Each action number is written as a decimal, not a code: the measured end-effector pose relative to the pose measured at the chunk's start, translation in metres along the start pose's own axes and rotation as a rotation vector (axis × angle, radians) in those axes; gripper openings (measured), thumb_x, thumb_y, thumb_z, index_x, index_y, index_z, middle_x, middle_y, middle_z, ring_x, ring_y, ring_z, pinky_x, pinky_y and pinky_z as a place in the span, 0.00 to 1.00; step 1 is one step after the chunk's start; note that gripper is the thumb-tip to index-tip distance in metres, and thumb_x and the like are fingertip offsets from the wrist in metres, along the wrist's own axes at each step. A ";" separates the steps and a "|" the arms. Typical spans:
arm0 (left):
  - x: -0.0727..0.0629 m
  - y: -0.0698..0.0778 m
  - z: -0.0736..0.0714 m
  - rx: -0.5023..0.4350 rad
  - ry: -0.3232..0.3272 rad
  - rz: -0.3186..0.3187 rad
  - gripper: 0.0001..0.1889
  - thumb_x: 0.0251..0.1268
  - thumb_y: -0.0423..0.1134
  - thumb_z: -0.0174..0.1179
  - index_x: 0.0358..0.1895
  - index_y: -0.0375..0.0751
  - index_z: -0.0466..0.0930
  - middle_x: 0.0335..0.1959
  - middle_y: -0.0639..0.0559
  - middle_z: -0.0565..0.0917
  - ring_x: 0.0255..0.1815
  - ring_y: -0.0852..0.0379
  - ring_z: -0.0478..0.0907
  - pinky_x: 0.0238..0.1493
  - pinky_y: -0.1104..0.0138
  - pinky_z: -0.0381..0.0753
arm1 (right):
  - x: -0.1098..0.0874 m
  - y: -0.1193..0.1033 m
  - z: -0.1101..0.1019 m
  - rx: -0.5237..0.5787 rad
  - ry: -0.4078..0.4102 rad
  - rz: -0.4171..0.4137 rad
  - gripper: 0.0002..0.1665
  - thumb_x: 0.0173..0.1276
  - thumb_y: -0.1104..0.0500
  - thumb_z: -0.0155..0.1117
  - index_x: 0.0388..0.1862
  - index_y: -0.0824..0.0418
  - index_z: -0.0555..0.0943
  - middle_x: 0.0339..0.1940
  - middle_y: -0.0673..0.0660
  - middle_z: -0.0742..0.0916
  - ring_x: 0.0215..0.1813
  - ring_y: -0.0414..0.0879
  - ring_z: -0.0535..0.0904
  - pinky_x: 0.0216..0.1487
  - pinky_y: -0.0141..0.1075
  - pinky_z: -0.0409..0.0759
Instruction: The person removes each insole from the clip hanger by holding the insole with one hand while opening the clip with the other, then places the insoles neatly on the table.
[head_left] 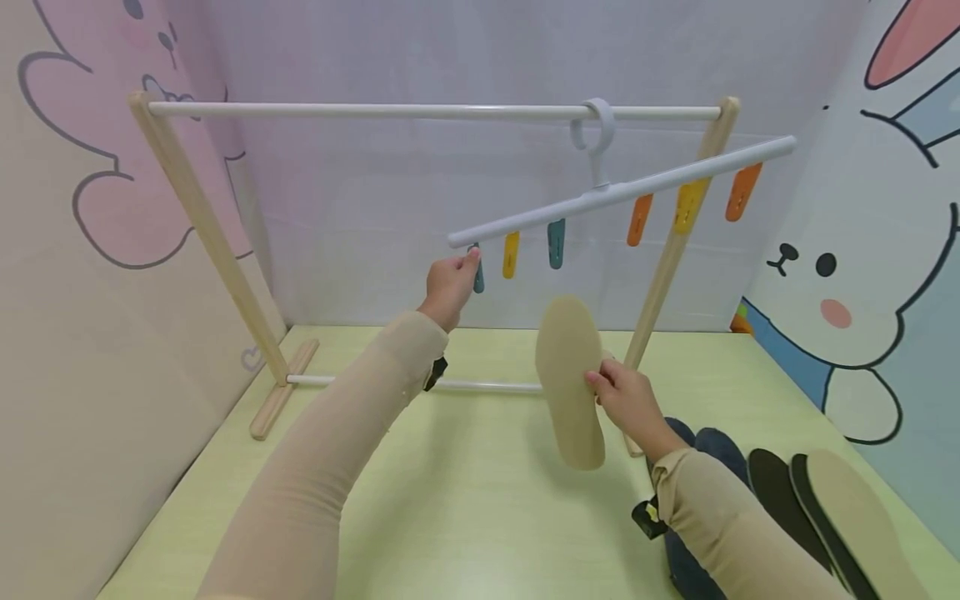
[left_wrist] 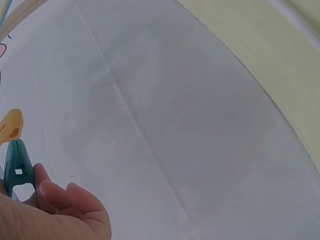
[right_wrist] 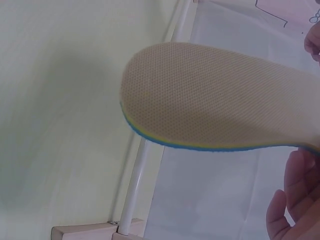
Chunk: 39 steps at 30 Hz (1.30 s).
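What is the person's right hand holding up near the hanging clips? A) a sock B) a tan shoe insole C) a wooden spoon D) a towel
B: the right hand grips a flat tan insole, whose dotted foam top and blue-edged rim show in the right wrist view, while the left hand pinches a teal clip on the hanger.

Light is bright, soft and even in all three views, with no glare. Faint, blurred shadows lie on the green floor [head_left: 465, 492] under the arms. The head view bends straight lines toward its edges. The insole [right_wrist: 215, 100] shows crisp texture; the left hand [left_wrist: 50, 212] is slightly soft.
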<state>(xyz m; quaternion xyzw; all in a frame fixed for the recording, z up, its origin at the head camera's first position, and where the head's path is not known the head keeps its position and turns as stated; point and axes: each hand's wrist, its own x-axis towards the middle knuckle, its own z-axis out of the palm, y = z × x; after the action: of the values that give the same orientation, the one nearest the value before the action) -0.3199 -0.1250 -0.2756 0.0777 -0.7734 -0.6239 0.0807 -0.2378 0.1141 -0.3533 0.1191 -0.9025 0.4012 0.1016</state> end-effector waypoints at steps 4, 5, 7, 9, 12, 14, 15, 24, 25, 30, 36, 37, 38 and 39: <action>0.000 0.001 0.001 0.003 0.003 -0.002 0.25 0.74 0.53 0.49 0.19 0.42 0.61 0.18 0.53 0.57 0.22 0.57 0.54 0.28 0.66 0.56 | -0.001 0.002 -0.004 0.008 0.014 0.010 0.13 0.72 0.64 0.57 0.26 0.67 0.74 0.23 0.61 0.81 0.29 0.52 0.78 0.27 0.35 0.72; 0.000 0.001 0.001 0.005 0.005 -0.001 0.25 0.74 0.53 0.49 0.19 0.42 0.60 0.18 0.53 0.58 0.22 0.57 0.54 0.29 0.66 0.56 | -0.001 0.003 -0.005 0.007 0.018 0.013 0.13 0.72 0.64 0.57 0.26 0.67 0.74 0.23 0.60 0.81 0.28 0.51 0.77 0.27 0.34 0.71; 0.000 0.001 0.001 0.006 0.007 0.000 0.25 0.74 0.53 0.49 0.19 0.42 0.60 0.18 0.53 0.58 0.23 0.57 0.55 0.29 0.65 0.56 | -0.002 0.004 -0.007 -0.002 0.025 0.015 0.14 0.72 0.64 0.57 0.25 0.67 0.74 0.21 0.59 0.80 0.26 0.48 0.74 0.26 0.34 0.68; -0.001 0.001 0.001 0.006 0.009 0.001 0.25 0.74 0.53 0.49 0.19 0.42 0.60 0.18 0.53 0.57 0.23 0.57 0.55 0.30 0.65 0.56 | -0.002 0.005 -0.009 -0.008 0.023 0.016 0.15 0.72 0.64 0.57 0.24 0.66 0.73 0.20 0.58 0.79 0.24 0.46 0.71 0.25 0.34 0.67; -0.001 0.000 -0.001 -0.001 0.015 0.002 0.25 0.74 0.52 0.49 0.19 0.42 0.60 0.17 0.53 0.57 0.23 0.57 0.54 0.31 0.65 0.57 | -0.002 0.007 -0.012 -0.016 0.021 0.018 0.15 0.72 0.64 0.57 0.23 0.66 0.73 0.20 0.56 0.78 0.24 0.45 0.70 0.26 0.34 0.67; -0.001 0.000 -0.002 -0.005 0.022 0.007 0.25 0.74 0.52 0.49 0.19 0.42 0.60 0.17 0.53 0.57 0.23 0.57 0.54 0.31 0.65 0.57 | -0.003 0.008 -0.013 -0.020 0.026 0.014 0.14 0.72 0.64 0.57 0.25 0.67 0.74 0.20 0.57 0.79 0.25 0.45 0.71 0.27 0.34 0.68; 0.000 0.000 -0.002 -0.011 0.023 0.007 0.25 0.74 0.52 0.49 0.19 0.42 0.60 0.17 0.53 0.57 0.23 0.57 0.54 0.31 0.65 0.57 | -0.004 0.009 -0.014 -0.025 0.031 0.010 0.13 0.72 0.65 0.57 0.26 0.68 0.75 0.21 0.57 0.79 0.25 0.45 0.72 0.27 0.35 0.69; 0.001 0.004 -0.002 -0.015 0.019 0.016 0.25 0.75 0.51 0.48 0.19 0.42 0.59 0.16 0.53 0.56 0.19 0.58 0.52 0.27 0.66 0.56 | -0.011 0.018 -0.023 -0.072 0.026 0.005 0.10 0.72 0.64 0.57 0.33 0.70 0.78 0.23 0.57 0.81 0.26 0.47 0.74 0.29 0.37 0.72; 0.001 0.003 -0.002 -0.014 0.019 0.014 0.25 0.75 0.51 0.48 0.19 0.42 0.59 0.16 0.54 0.56 0.19 0.58 0.52 0.27 0.67 0.56 | -0.011 0.019 -0.023 -0.075 0.023 0.005 0.10 0.72 0.64 0.57 0.33 0.70 0.78 0.23 0.57 0.81 0.27 0.47 0.75 0.29 0.37 0.72; 0.001 0.003 -0.002 -0.012 0.013 0.020 0.25 0.75 0.51 0.48 0.19 0.42 0.59 0.16 0.54 0.56 0.20 0.58 0.52 0.27 0.66 0.56 | -0.013 0.023 -0.029 -0.122 0.010 -0.004 0.13 0.72 0.63 0.57 0.26 0.66 0.74 0.22 0.56 0.80 0.26 0.46 0.74 0.28 0.37 0.72; 0.003 0.002 -0.001 -0.001 0.005 0.026 0.25 0.75 0.52 0.47 0.19 0.42 0.58 0.16 0.53 0.56 0.21 0.58 0.52 0.29 0.65 0.56 | -0.013 0.026 -0.034 -0.159 -0.005 -0.018 0.13 0.72 0.63 0.57 0.26 0.66 0.74 0.22 0.55 0.80 0.25 0.47 0.75 0.28 0.39 0.73; 0.003 0.001 -0.001 0.000 0.006 0.025 0.25 0.75 0.52 0.47 0.19 0.42 0.58 0.16 0.53 0.56 0.21 0.57 0.52 0.29 0.65 0.56 | -0.013 0.026 -0.035 -0.163 -0.006 -0.017 0.13 0.72 0.63 0.57 0.26 0.66 0.74 0.23 0.55 0.81 0.25 0.47 0.75 0.28 0.39 0.73; 0.004 0.000 0.000 0.000 0.006 0.024 0.25 0.75 0.52 0.47 0.19 0.42 0.58 0.16 0.53 0.56 0.21 0.57 0.53 0.30 0.65 0.57 | -0.013 0.027 -0.035 -0.165 -0.007 -0.014 0.13 0.72 0.63 0.57 0.26 0.66 0.74 0.22 0.56 0.80 0.25 0.47 0.75 0.27 0.39 0.73; 0.004 0.000 0.000 0.001 0.005 0.024 0.26 0.75 0.52 0.47 0.19 0.42 0.58 0.16 0.53 0.56 0.21 0.57 0.53 0.30 0.65 0.57 | -0.013 0.028 -0.036 -0.168 -0.008 -0.013 0.13 0.72 0.63 0.57 0.26 0.66 0.74 0.22 0.56 0.80 0.25 0.47 0.75 0.27 0.39 0.73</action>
<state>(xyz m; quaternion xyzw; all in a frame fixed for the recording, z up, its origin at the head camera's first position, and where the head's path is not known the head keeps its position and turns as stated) -0.3240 -0.1262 -0.2757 0.0701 -0.7744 -0.6223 0.0903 -0.2308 0.1610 -0.3525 0.1177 -0.9326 0.3229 0.1103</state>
